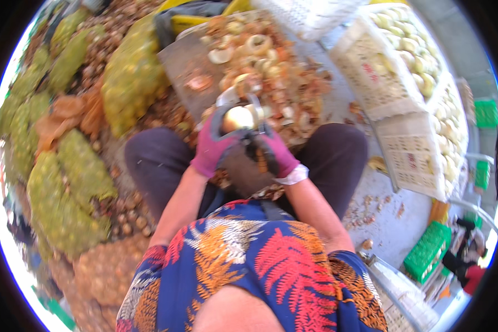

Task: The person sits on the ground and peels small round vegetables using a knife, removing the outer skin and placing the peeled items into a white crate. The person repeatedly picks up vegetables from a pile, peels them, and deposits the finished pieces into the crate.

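My left hand (212,143), in a purple and grey glove, grips a pale onion (238,119). My right hand (279,151), gloved alike, is closed on a hand tool with a thin, curved, shiny blade (257,113) against the onion's right side. Blur and the fingers hide the tool's exact kind. Both hands meet between my knees, above a flat dark board (245,168). Just beyond them lies a heap of onion skins and peeled layers (269,66), partly covering the board's far part.
White plastic crates (369,74) of peeled onions (408,43) stand at right. Yellow-green mesh sacks (135,74) and loose onions (126,216) crowd the left. A brown mesh sack (112,269) lies at lower left. A green crate (427,251) and another person (467,265) appear at lower right.
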A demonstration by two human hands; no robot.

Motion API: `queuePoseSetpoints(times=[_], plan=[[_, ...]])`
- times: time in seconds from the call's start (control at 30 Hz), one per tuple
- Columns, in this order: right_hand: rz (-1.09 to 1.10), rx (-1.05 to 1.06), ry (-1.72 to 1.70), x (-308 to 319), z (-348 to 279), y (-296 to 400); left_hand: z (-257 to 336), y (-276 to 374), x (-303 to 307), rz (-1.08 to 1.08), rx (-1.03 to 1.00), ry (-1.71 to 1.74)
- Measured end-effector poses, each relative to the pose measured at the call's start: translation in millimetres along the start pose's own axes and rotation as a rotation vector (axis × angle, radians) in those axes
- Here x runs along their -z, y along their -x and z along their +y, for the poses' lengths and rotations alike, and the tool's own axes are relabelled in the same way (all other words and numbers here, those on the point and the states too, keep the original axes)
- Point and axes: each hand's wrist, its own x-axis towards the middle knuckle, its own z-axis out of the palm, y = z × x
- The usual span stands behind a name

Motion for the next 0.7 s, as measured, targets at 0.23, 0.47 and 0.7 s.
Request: queuePoseSetpoints(times=[0.23, 0.47, 0.7], plan=[[0.039, 0.128, 0.123, 10.8, -15.2, 3.8, 17.5, -7.7, -8.8, -0.146, 0.048, -0.140], [-0.016, 0.246, 0.401, 8.6, -36.5, 9.6, 20.5, -6.1, -10.1, -0.212, 0.163, 0.065], [0.056, 0.167, 0.171, 3.7, -28.0, 5.8, 26.5, 2.1, -20.6, -0.040, 0.214, 0.385]])
